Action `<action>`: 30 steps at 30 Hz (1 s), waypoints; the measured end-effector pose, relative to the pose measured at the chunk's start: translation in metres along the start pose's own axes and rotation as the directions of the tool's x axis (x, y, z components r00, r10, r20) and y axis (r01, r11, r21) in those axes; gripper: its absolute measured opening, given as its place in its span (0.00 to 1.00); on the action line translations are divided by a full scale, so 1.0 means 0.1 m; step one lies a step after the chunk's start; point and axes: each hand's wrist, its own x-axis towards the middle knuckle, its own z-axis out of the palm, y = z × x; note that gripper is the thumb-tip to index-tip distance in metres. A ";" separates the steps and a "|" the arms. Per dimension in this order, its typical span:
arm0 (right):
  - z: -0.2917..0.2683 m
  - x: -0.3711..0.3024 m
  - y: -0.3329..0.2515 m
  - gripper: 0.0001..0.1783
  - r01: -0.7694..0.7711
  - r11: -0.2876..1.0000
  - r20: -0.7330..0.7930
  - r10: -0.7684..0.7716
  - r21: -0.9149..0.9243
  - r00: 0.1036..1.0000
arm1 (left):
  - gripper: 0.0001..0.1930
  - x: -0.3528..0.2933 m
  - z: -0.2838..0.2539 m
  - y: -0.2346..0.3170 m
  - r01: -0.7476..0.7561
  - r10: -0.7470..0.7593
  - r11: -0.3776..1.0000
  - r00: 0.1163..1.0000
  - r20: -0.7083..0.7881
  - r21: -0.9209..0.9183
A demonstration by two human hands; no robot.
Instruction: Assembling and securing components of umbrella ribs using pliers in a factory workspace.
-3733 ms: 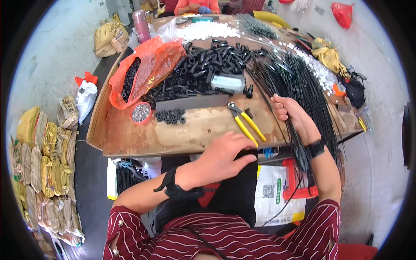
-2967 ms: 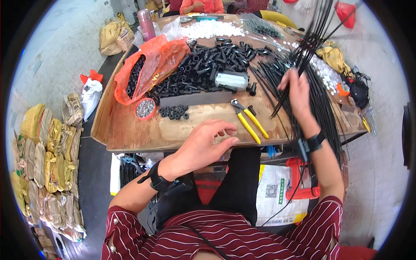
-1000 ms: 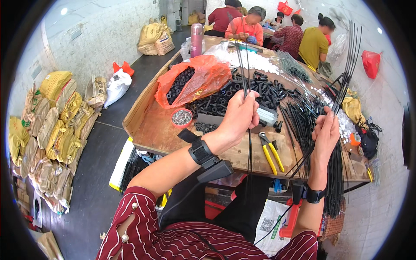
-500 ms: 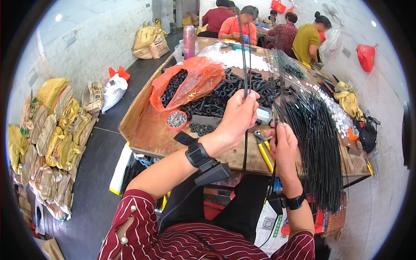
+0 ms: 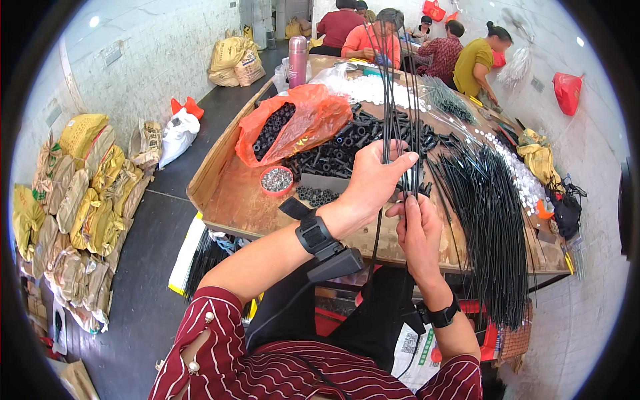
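Note:
Upright in front of me stand several long, thin black rods point(image 5: 415, 100), their tips reaching past the far side of the table. My left hand point(image 5: 373, 177) is closed round some of them, its thumb lying out to the right. Just below and to the right, my right hand point(image 5: 420, 230) pinches the lower part of the rods between thumb and fingers. A large heap of similar black rods point(image 5: 490, 227) lies to the right, hanging over the table's front edge. Behind my hands is a pile of black plastic fittings point(image 5: 327, 157).
On the wooden table point(image 5: 230, 200) are an orange bag point(image 5: 313, 110) of black parts, a red dish point(image 5: 276, 181) of small metal pieces, black nuts point(image 5: 315, 195), white caps point(image 5: 373, 90) and a pink flask point(image 5: 297, 63). Stacked sacks point(image 5: 87, 193) stand left. Several people sit beyond.
My right hand has moved left and up, close beneath my left hand. The rods that stood apart in the two hands now stand side by side.

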 end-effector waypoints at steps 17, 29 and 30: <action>-0.30 0.21 -0.16 0.16 0.245 0.806 0.192 -0.166 -0.539 0.967 | 0.08 -0.07 -0.28 0.19 0.118 -0.128 0.991 0.977 0.169 0.064; -0.03 0.74 -0.49 0.23 0.353 0.854 0.584 -0.073 -0.382 0.808 | 0.16 -0.23 -0.60 0.45 0.456 -0.320 0.886 0.726 0.609 -0.078; 0.00 0.71 -0.51 0.23 0.446 0.805 0.638 -0.111 -0.392 0.762 | 0.16 -0.23 -0.63 0.46 0.459 -0.322 0.885 0.727 0.607 -0.080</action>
